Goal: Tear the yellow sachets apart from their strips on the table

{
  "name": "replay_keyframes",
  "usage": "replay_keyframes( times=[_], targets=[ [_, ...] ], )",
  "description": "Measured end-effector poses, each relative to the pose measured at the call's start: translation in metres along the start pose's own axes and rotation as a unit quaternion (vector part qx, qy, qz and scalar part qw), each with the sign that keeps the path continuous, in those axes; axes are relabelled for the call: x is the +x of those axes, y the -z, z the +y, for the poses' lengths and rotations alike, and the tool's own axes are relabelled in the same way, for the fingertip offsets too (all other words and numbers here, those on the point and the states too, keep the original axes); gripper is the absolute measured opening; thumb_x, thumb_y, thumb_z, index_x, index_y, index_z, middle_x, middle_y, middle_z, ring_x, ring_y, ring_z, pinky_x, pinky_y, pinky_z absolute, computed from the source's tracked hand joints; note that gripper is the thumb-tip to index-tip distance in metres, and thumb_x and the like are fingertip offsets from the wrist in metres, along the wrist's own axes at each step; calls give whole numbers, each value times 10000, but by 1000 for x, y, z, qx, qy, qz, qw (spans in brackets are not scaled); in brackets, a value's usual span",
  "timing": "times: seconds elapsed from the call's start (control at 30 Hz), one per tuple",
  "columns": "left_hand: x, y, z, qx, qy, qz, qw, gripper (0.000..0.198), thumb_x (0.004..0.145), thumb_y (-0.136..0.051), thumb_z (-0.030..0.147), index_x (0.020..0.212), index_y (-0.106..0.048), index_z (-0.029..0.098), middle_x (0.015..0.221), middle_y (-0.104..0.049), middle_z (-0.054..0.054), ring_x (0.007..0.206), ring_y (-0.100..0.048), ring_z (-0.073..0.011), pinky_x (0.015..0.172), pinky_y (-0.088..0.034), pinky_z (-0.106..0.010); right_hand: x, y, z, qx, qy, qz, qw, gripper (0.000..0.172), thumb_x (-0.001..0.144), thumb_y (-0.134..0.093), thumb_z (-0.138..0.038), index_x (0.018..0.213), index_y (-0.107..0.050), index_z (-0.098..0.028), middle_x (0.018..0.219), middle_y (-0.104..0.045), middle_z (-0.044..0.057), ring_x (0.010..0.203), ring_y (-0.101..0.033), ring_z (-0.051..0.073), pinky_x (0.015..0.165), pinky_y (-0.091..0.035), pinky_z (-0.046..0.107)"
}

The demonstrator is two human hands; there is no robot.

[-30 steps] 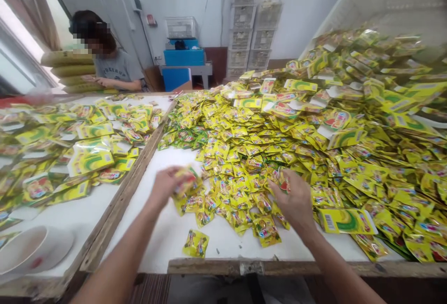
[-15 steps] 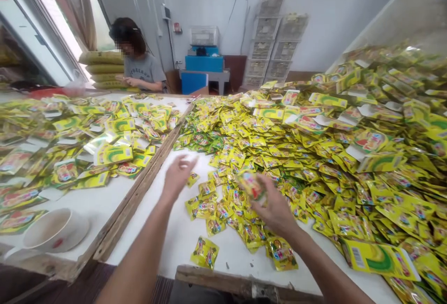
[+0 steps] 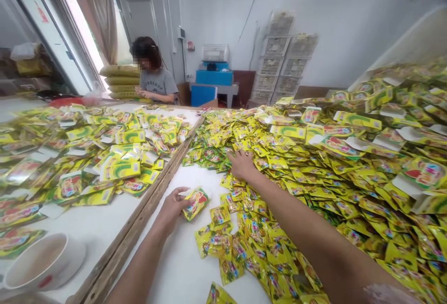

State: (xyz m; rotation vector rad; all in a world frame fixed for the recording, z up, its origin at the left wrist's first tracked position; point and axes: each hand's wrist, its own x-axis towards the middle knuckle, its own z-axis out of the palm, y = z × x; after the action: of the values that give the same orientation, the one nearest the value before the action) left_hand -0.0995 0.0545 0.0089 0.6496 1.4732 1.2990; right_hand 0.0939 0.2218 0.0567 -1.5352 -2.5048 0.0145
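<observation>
My left hand (image 3: pixel 171 212) is closed around one edge of a small yellow-and-green printed carton (image 3: pixel 195 203), tilted just above the white tabletop. My right hand (image 3: pixel 242 164) lies over the far left edge of the sachet heap, fingers spread and pointing down at a patch of green sachets (image 3: pixel 211 157); whether a fingertip grips one is hard to see. Between my arms, loose yellow sachets (image 3: pixel 240 248) are scattered on the table. The large heap of yellow sachets (image 3: pixel 335 197) stretches under and beyond my right forearm.
A wooden strip (image 3: pixel 153 201) divides the tabletop. Left of it lie many flat printed cartons (image 3: pixel 120 169) and a white cup (image 3: pixel 42 262) near the front. More open cartons (image 3: pixel 422 173) rest on the heap at right. A co-worker (image 3: pixel 157 80) sits across the table.
The carton has passed from my right hand to my left. My right hand has moved forward and left to the green sachets. The view has shifted slightly.
</observation>
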Motion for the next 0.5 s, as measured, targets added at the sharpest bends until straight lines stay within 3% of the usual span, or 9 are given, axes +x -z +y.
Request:
replay_keyframes(
  times=[0.13, 0.27, 0.33, 0.4, 0.5],
  targets=[
    [-2, 0, -8, -13, 17, -63, 998, 391, 517, -765, 218, 879, -633, 153, 677, -665, -7, 572, -608, -140, 515, -413, -217, 13, -12, 7, -18, -2, -1, 1000, 212, 714, -535, -35, 815, -675, -158, 792, -684, 138, 979, -550, 295, 971, -212, 516],
    [-5, 0, -13, -61, 27, -81, 994, 422, 486, -787, 204, 879, -639, 158, 756, -705, -33, 635, -636, -164, 598, -469, -252, -5, -2, 13, 14, -4, 49, 999, 201, 819, -460, -148, 805, -658, -176, 900, -676, 124, 986, -537, 264, 917, -268, 462],
    [-5, 1, -14, -68, 38, -83, 994, 449, 483, -804, 222, 897, -645, 153, 793, -715, -46, 635, -638, -166, 608, -476, -261, -22, 5, 9, 94, -7, 108, 990, 154, 814, -499, -220, 786, -646, -186, 946, -667, 104, 1004, -522, 264, 875, -304, 427],
    [-4, 4, -14, -63, 32, -80, 994, 443, 509, -810, 268, 905, -654, 147, 820, -718, -51, 642, -638, -165, 609, -476, -259, -43, 8, 2, 210, -26, 126, 969, 160, 799, -533, -303, 721, -615, -190, 816, -651, 70, 871, -541, 240, 771, -351, 367],
    [-5, 8, -15, -38, -9, -92, 995, 415, 564, -798, 321, 911, -657, 143, 858, -717, -49, 691, -643, -162, 644, -480, -250, -75, 1, -13, 414, -79, 34, 906, 332, 765, -553, -472, 592, -490, -196, 555, -507, -7, 573, -453, 152, 578, -324, 280]
  ],
)
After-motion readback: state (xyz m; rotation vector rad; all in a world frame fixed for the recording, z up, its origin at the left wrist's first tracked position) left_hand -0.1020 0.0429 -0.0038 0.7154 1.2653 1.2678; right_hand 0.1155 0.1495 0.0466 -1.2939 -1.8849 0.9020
